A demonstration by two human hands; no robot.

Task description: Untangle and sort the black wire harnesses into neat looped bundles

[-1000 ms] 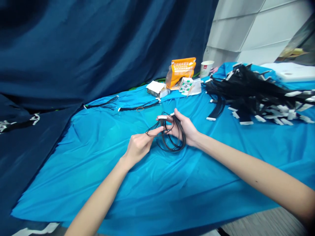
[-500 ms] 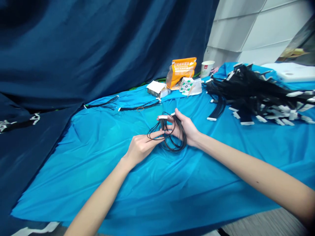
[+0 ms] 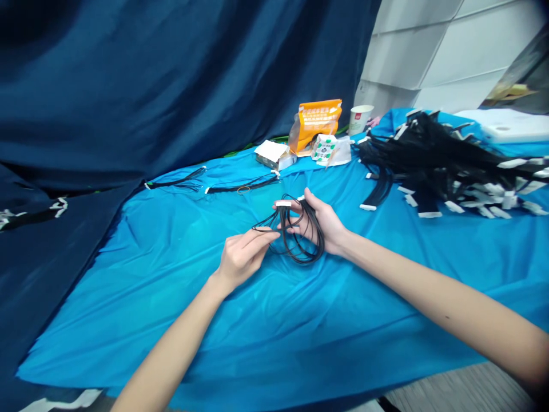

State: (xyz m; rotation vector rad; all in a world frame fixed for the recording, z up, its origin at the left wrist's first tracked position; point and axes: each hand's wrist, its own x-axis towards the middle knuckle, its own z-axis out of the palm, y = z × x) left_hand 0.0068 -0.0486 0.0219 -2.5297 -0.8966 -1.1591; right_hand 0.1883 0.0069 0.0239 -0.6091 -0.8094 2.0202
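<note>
The right fingers (image 3: 312, 199) curl round 1 looped black cable bundle (image 3: 305, 260), seemingly steadying its white connector (image 3: 283, 203), while the left fingers (image 3: 271, 234), nearly closed, pinch strands just below it, apparently to separate them.

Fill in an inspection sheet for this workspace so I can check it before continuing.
Surface: blue cloth, wrinkled; no spill seen.
Job's things: looped black cable bundle with white connectors, held above the cloth.
Clutter: orange pouch, paper cup, green-and-white carton and small open box along the far side.
Hands: left hand pinches strands; right hand holds the coil. No robot grippers seen.
Cables: large overlapping pile at right; two separate bundles at far left-centre.
Surroundings: dark blue curtain behind, white panelled wall beyond; other people: nothing seen.
</note>
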